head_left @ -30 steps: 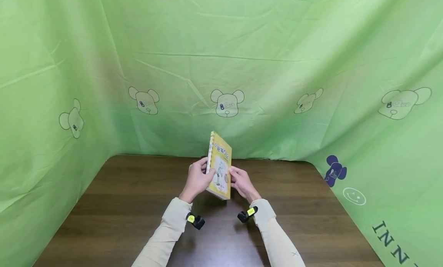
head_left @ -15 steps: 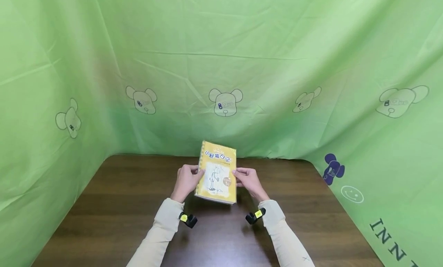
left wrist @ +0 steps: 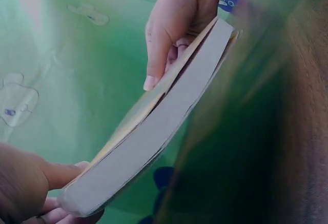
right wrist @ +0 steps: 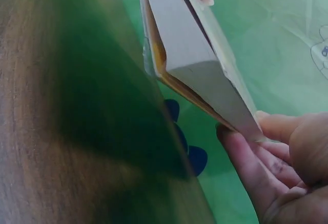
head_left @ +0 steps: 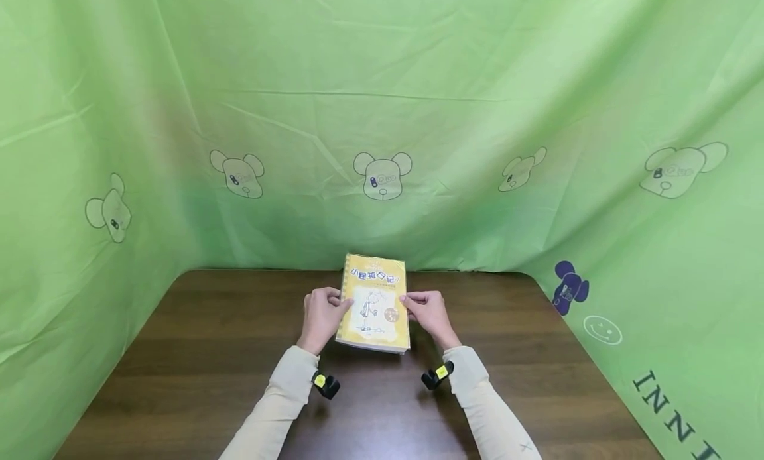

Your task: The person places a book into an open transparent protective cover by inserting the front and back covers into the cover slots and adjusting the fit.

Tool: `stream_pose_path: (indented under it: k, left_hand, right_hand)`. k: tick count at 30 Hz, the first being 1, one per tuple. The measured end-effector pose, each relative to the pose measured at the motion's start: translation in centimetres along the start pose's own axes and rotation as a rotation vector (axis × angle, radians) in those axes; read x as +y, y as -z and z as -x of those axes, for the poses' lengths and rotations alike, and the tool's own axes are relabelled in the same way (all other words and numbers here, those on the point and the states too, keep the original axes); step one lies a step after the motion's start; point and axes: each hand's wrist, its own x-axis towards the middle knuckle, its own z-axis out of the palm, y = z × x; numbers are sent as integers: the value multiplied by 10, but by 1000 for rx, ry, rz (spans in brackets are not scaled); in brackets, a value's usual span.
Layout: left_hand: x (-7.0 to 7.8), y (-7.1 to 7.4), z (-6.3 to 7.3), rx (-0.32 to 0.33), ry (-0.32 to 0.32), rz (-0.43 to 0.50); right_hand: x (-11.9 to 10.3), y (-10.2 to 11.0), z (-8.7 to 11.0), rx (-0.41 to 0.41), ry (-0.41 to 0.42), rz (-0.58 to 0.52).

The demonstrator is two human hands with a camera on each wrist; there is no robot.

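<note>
A yellow paperback book (head_left: 373, 304) with a cartoon figure and blue lettering on its cover is held up over the table, its front cover facing me. My left hand (head_left: 323, 316) grips the spine side, thumb on the cover and fingers behind. On the opposite edge, my right hand (head_left: 431, 314) pinches the book with its thumb on the front. In the left wrist view the bottom page edges of the book (left wrist: 148, 126) show, with a narrow gap under the cover. From the right wrist, fingers support the back of the book (right wrist: 200, 60).
A dark brown wooden table (head_left: 197, 367) lies beneath the hands. Green cloth (head_left: 286, 215) printed with bear heads hangs behind it and along both sides. Each wrist wears a small black camera, such as the left camera (head_left: 326, 384).
The book has turned from showing its spine at an angle to facing me with its cover, and tipped back slightly. Both hands kept hold and moved apart.
</note>
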Motion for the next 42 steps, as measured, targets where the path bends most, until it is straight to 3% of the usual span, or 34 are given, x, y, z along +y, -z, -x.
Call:
stream_pose_path:
  k: [7, 16, 24, 37, 42]
  left_hand:
    - [-17, -12, 2, -27, -23, -29]
    - [-26, -19, 1, -146, 43, -48]
    - [-30, -33, 2, -118, -3, -107]
    - [-38, -40, 5, -109, 65, -178]
    - [-40, -41, 4, -106, 47, -171]
  right_hand:
    - [5, -2, 0, -10, 1, 147]
    - [6, -2, -3, -45, -63, 260]
    - [20, 0, -6, -79, -39, 317]
    - [21, -5, -8, -19, -2, 577]
    - [19, -6, -8, -4, 13, 632]
